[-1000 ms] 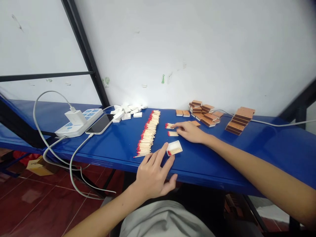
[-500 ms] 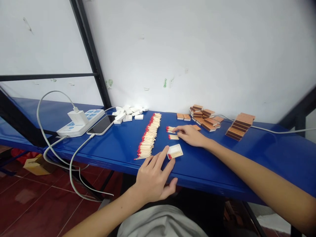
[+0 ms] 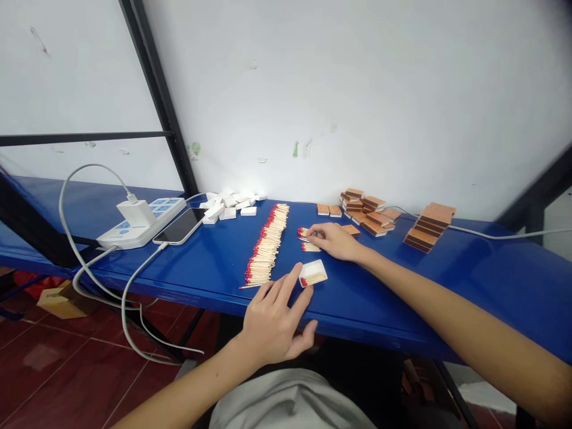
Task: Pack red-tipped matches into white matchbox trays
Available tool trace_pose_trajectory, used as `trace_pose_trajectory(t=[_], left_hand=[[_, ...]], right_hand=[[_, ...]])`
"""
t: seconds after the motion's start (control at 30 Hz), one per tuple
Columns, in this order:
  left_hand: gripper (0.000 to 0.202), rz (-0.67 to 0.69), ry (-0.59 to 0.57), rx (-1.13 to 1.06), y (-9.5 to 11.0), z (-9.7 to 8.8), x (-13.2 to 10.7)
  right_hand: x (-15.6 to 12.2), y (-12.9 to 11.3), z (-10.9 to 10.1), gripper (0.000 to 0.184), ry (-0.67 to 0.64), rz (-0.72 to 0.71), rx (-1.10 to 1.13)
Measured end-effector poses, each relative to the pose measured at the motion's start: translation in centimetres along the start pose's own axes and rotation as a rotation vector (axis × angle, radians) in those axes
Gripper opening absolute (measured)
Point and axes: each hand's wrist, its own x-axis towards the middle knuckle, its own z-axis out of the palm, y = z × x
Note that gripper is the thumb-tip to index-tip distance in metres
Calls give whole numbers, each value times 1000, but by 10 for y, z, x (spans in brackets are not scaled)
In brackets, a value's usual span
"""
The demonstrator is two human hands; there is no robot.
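- Power strip on the blue worktop, well left of the open matchbox tray, with a white charger plugged in.
- Phone, also left of that tray, beside the strip.
- Heap of white trays, beyond the tray and to its left.
- Long row of red-tipped matches, just left of the tray.
- Left hand, on the tray's near left side: fingers spread apart, two fingertips at its edge.
- Open matchbox tray, the landmark, with matches along its near side.
- Two small groups of matches, just beyond the tray.
- Right hand, beyond the tray: fingers bent at the farther group; whether they pinch a match, I cannot tell.
- Brown matchboxes, piled beyond the tray to its right.
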Motion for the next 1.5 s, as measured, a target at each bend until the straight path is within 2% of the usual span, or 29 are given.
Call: trace_pose_trajectory(t=[0.33, 0.7, 0.87, 1.0, 1.33, 1.5], left_hand=[[49, -7, -13, -8, 0, 0, 0], [48, -7, 3, -11, 0, 0, 0], [48, -8, 1, -12, 0, 0, 0], [48, -6, -4, -11, 0, -1, 0], [47, -14, -11, -10, -1, 0, -1], [46, 7, 7, -15, -2, 1, -1]], right_hand=[[0, 13, -5, 27, -60, -90, 13], [-9, 11, -7, 37, -57, -60, 72], [-11, 9, -8, 41, -57, -48, 79], [-14, 7, -8, 37, -67, -56, 69], [-20, -11, -18, 44, -171, -33, -42], [-19, -13, -18, 45, -155, -66, -83]])
